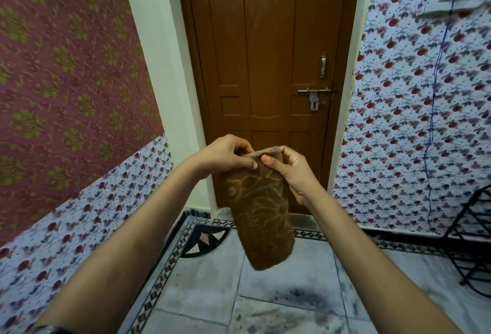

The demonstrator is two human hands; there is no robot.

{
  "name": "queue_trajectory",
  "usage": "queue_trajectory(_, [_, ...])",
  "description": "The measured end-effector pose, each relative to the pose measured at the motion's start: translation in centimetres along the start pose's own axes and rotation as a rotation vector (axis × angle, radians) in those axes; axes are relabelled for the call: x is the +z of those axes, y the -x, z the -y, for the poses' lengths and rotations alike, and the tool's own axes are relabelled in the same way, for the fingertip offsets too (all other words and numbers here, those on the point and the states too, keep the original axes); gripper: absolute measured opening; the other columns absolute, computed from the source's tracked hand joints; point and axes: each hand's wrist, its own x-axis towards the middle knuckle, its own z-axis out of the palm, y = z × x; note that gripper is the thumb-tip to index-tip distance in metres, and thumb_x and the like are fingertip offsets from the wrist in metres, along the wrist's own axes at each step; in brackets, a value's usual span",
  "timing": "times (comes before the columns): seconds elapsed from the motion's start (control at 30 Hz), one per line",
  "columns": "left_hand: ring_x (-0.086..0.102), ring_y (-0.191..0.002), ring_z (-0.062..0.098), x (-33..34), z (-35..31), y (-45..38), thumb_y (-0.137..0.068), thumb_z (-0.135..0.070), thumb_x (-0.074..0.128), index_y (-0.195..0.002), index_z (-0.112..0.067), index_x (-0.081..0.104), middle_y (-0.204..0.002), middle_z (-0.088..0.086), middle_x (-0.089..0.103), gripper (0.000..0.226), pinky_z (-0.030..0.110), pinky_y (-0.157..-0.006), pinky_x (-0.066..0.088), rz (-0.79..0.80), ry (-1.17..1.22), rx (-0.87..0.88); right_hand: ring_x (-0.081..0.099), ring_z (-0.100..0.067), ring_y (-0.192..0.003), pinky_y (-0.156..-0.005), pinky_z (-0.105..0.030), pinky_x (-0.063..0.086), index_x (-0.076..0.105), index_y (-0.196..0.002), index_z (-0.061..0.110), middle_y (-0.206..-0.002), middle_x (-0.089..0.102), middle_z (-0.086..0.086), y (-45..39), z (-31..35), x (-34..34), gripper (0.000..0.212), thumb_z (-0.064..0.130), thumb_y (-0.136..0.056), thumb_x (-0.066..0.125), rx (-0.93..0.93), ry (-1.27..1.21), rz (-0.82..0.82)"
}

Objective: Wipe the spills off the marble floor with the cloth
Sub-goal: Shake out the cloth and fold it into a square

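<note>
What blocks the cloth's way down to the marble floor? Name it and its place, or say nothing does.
Nothing visible does. The left hand and right hand pinch the brown cloth by its top edge; it hangs freely above the marble floor. The black rack stands off to the right.

Brown cloth (261, 217) (pale swirls); brown door (268, 68); grey-veined marble floor (212, 280)

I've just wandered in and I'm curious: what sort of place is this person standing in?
Most likely a room in a home, by its entrance: a closed brown wooden door with a metal latch, floral-papered walls, and a marble floor with a patterned border.
</note>
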Motion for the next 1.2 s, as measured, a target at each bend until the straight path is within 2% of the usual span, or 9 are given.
queue_trajectory(0.17, [0.057, -0.076, 0.015, -0.3, -1.7, -0.7, -0.089, -0.019, 0.057, -0.081, -0.020, 0.050, -0.083, 0.001, 0.055, 0.010, 0.021, -0.059, 0.047, 0.022, -0.031, -0.017, 0.065, -0.016, -0.092, -0.080, -0.030, 0.055, 0.058, -0.102, 0.018, -0.102, 0.066, -0.007, -0.1, -0.7, 0.0, 0.025, 0.022, -0.079, 0.068, 0.050, -0.143, -0.006])
queue_trajectory(0.3, [0.060, -0.075, 0.014, -1.7, -2.5, -1.0, -0.088, -0.016, 0.059, -0.086, -0.020, 0.053, -0.085, 0.002, 0.059, 0.007, 0.019, -0.056, 0.047, -0.063, 0.151, 0.003, 0.062, -0.023, -0.105, -0.085, -0.031, 0.053, 0.057, -0.105, 0.020, -0.111, 0.065, -0.006, 0.4, -1.9, -0.9, 0.034, 0.028, -0.075, 0.072, 0.152, -0.025, 0.093])
queue_trajectory(0.43, [0.064, -0.079, 0.014, -4.1, -2.9, -1.0, -0.087, -0.015, 0.060, -0.094, -0.020, 0.062, -0.089, 0.001, 0.064, 0.009, 0.023, -0.064, 0.051, -0.164, 0.341, -0.003, 0.069, -0.014, -0.091, -0.070, -0.021, 0.053, 0.064, -0.097, 0.017, -0.093, 0.073, 0.003, 1.5, -3.9, -1.6, 0.077, 0.053, -0.033, 0.088, 0.293, -0.011, 0.155])
queue_trajectory(0.6, [0.064, -0.080, 0.017, -7.2, -1.8, -0.7, -0.088, -0.013, 0.059, -0.098, -0.018, 0.068, -0.094, 0.007, 0.066, 0.015, 0.030, -0.078, 0.053, -0.304, 0.486, -0.067, 0.069, -0.018, -0.083, -0.069, -0.032, 0.055, 0.061, -0.104, 0.009, -0.086, 0.074, -0.002, 2.3, -5.1, -2.5, 0.077, 0.037, -0.039, 0.090, 0.440, -0.157, 0.083])
queue_trajectory(0.73, [0.064, -0.072, 0.016, -7.8, 0.1, -0.5, -0.087, -0.009, 0.059, -0.095, -0.014, 0.066, -0.085, 0.007, 0.066, 0.011, 0.026, -0.070, 0.055, -0.447, 0.607, -0.185, 0.062, -0.025, -0.095, -0.080, -0.044, 0.050, 0.059, -0.110, 0.008, -0.092, 0.071, -0.009, 2.4, -5.6, -2.8, 0.091, 0.028, -0.029, 0.095, 0.416, -0.479, -0.069])
queue_trajectory(0.83, [0.064, -0.074, 0.018, -7.0, 2.1, -0.2, -0.088, -0.010, 0.060, -0.090, -0.015, 0.064, -0.085, 0.008, 0.065, 0.007, 0.031, -0.074, 0.054, -0.528, 0.637, -0.265, 0.060, -0.024, -0.096, -0.091, -0.043, 0.047, 0.058, -0.113, 0.009, -0.099, 0.069, -0.011, 2.0, -5.5, -2.6, 0.064, 0.024, -0.058, 0.085, 0.401, -0.602, -0.217])
queue_trajectory(0.93, [0.061, -0.076, 0.019, -5.1, 4.4, -0.3, -0.090, -0.010, 0.058, -0.090, -0.015, 0.064, -0.087, 0.009, 0.063, 0.008, 0.031, -0.071, 0.054, -0.553, 0.613, -0.331, 0.059, -0.028, -0.105, -0.098, -0.044, 0.045, 0.060, -0.104, 0.005, -0.116, 0.062, -0.016, 1.3, -5.4, -2.1, 0.024, 0.014, -0.083, 0.067, 0.470, -0.444, -0.343])
queue_trajectory(1.07, [0.059, -0.077, 0.020, -0.8, 6.8, -0.3, -0.091, -0.010, 0.054, -0.088, -0.017, 0.061, -0.089, 0.008, 0.062, 0.010, 0.031, -0.069, 0.053, -0.502, 0.574, -0.407, 0.060, -0.026, -0.098, -0.086, -0.037, 0.049, 0.057, -0.116, 0.004, -0.116, 0.062, -0.016, 0.6, -5.4, -1.0, 0.028, 0.010, -0.089, 0.061, 0.467, -0.200, -0.346])
queue_trajectory(1.2, [0.060, -0.089, 0.023, 4.7, 7.6, 0.3, -0.091, -0.013, 0.054, -0.089, -0.018, 0.061, -0.096, 0.008, 0.064, 0.009, 0.037, -0.083, 0.052, -0.385, 0.634, -0.437, 0.061, -0.023, -0.091, -0.070, -0.033, 0.054, 0.055, -0.115, 0.008, -0.109, 0.063, -0.013, 0.4, -5.6, 0.4, 0.022, 0.009, -0.093, 0.055, 0.541, -0.077, -0.275])
